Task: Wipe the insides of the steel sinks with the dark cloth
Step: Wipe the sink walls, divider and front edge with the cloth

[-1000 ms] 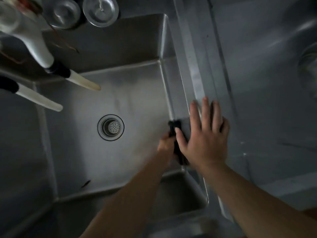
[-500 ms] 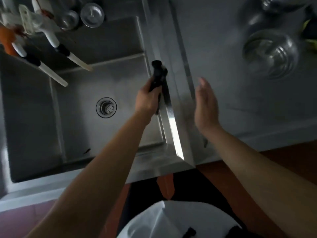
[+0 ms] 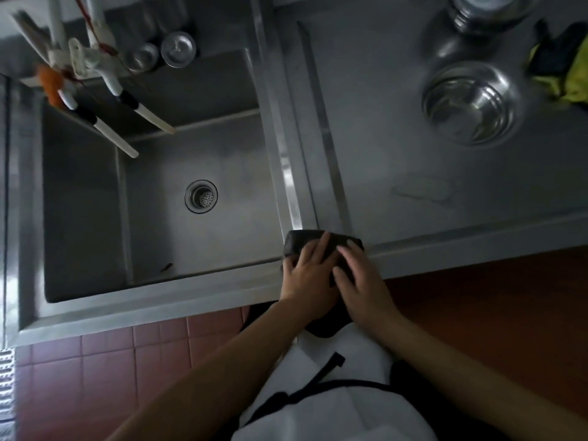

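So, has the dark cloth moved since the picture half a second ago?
Yes. The dark cloth has come out of the sink toward the person and now lies on the front rim corner, under both hands.

No text, label, brand, number or sign can be read anywhere in this view; the picture is dim and soft, and the steel around the fingers shows only bare metal
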### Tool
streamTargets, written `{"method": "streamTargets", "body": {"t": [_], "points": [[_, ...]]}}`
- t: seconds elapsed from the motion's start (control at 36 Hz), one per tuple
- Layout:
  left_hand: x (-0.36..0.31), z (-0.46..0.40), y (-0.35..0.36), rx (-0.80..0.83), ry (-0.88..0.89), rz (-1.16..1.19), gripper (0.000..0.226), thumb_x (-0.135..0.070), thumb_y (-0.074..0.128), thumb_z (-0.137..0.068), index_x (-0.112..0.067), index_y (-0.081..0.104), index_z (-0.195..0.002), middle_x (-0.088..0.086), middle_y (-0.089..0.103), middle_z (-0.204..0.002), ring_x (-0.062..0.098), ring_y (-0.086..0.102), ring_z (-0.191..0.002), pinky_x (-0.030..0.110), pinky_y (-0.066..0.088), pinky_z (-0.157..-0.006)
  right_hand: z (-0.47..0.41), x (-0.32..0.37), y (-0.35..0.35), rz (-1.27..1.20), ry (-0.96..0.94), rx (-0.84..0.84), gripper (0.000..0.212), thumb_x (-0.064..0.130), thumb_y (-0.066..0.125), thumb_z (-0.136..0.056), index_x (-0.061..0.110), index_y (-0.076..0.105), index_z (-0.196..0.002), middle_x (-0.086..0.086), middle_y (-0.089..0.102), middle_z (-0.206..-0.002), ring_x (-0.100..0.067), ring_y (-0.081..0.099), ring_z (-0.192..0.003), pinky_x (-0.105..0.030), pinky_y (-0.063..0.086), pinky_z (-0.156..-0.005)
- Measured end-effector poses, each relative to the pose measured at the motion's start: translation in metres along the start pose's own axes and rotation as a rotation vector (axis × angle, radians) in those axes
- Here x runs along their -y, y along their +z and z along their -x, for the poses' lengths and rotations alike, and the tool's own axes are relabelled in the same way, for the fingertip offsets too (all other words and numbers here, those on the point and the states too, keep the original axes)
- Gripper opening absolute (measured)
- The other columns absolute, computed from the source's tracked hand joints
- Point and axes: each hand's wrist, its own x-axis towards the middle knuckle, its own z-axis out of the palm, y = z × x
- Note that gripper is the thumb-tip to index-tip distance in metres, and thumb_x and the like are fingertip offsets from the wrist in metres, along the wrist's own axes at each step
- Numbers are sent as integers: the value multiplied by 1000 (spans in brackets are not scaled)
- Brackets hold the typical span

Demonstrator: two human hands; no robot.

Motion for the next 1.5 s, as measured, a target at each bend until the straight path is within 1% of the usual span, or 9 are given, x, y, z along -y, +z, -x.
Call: {"method": "streamTargets", "body": {"t": [0.14, 0.19, 0.25, 0.36, 0.47, 0.69, 0.92, 1.19, 1.5], "points": [[44, 8, -12, -337, -162, 611, 52, -16, 49, -98, -27, 39, -148, -8, 24, -162, 16, 33, -144, 35, 37, -114, -13, -9, 33, 210, -104, 155, 59, 43, 41, -103, 39, 17, -157, -4, 2, -168, -30, 4, -153, -45, 11, -125], [64, 13, -10, -465, -263, 664, 53, -9, 47, -98, -28, 42, -147, -11, 27, -160, 14, 34, -143, 35, 37, -113, -24, -13, 49, 414, -93, 244, 63, 61, 31, -99, 57, -5, -150, 4, -27, -163, -33, -16, -151, -51, 1, -122], [83, 17, -4, -502, -380, 618, 55, -12, 47, -99, -33, 38, -149, -10, 23, -162, 16, 24, -148, 39, 28, -117, -38, -15, 62, 554, -115, 222, 63, 66, 26, -98, 61, -14, -146, 8, -45, -154, -36, -28, -147, -55, -4, -120], [119, 25, 13, -346, -675, 426, 54, -43, 35, -102, -43, 20, -153, -5, 10, -166, 21, 2, -153, 46, 7, -123, -79, -4, 66, 648, -241, 40, 60, 59, 26, -96, 51, 10, -154, 1, -28, -164, -44, -11, -151, -61, 8, -119], [137, 23, 23, -223, -755, 256, 60, -61, 16, -98, -44, 8, -155, -3, 2, -167, 19, -7, -153, 45, -3, -123, -153, 29, 56, 684, -219, 12, 59, 57, 31, -98, 50, 14, -154, 0, -23, -165, -46, -6, -150, -63, 8, -120], [141, 16, 31, -294, -789, 176, 64, -62, 21, -92, -38, 31, -150, -11, 34, -158, 18, 18, -150, 45, 4, -122, -324, 131, 7, 714, -99, 100, 63, 67, 37, -94, 57, 11, -150, 5, -26, -164, -41, -9, -152, -59, 6, -121], [140, 15, 31, -280, -797, 161, 58, -55, 35, -91, -32, 47, -143, -9, 49, -149, 16, 36, -141, 45, 7, -119, -425, 187, -21, 750, -90, 104, 63, 46, 43, -101, 59, 6, -150, 6, -29, -163, -37, -11, -152, -56, 10, -122], [140, 16, 29, -294, -770, 187, 55, -52, 41, -89, -32, 52, -139, -12, 54, -143, 15, 45, -134, 47, 5, -120, -387, 162, -11, 493, -255, -84, 40, 29, 46, -102, 36, 53, -141, 0, 11, -167, -32, 21, -149, -36, 22, -122], [144, 28, 18, -345, -616, 393, 66, -62, 28, -87, -36, 39, -147, -9, 33, -158, 16, 24, -147, 49, 1, -120, -115, 47, 45, 396, -194, -12, 37, 8, 58, -97, 15, 64, -132, -13, 19, -164, -37, 23, -149, -52, 23, -121]]}}
